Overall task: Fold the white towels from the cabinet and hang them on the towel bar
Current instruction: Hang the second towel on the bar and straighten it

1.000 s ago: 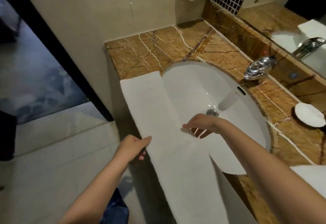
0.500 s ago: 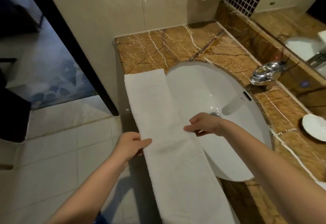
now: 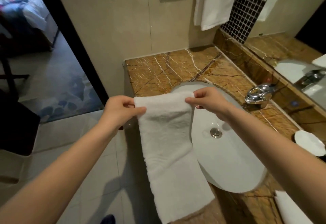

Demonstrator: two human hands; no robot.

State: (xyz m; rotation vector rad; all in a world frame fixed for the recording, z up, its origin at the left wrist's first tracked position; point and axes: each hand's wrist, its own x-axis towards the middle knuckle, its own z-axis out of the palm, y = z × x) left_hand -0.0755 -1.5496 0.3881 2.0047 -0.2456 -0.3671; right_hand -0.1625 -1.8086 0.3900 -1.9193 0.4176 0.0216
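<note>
Towel (image 3: 169, 144) on counter (image 3: 167, 68), overlapping left rim of sink (image 3: 229, 162), faucet (image 3: 256, 94) at its right, hanging towel (image 3: 215, 3) on wall behind counter

Towel (image 3: 167, 144) hides the sink (image 3: 229, 162) rim below the grip, plus left hand (image 3: 120, 112) and right hand (image 3: 209, 103) fingertips under its fold. Hung towel (image 3: 213, 3) above the grip is cropped up top.

Two bare arms are most of what shows of the person. The left arm (image 3: 61, 167) is bare all the way from the wrist to the bottom corner of the view. The right arm (image 3: 275, 146) is bare the same way, right out to the edge. The left hand (image 3: 120, 112) and the right hand (image 3: 208, 104) are bare too. A small dark blue bit (image 3: 108, 219) peeks in at the bottom edge. It could be a shoe or clothes, but it is too small to tell.
</note>
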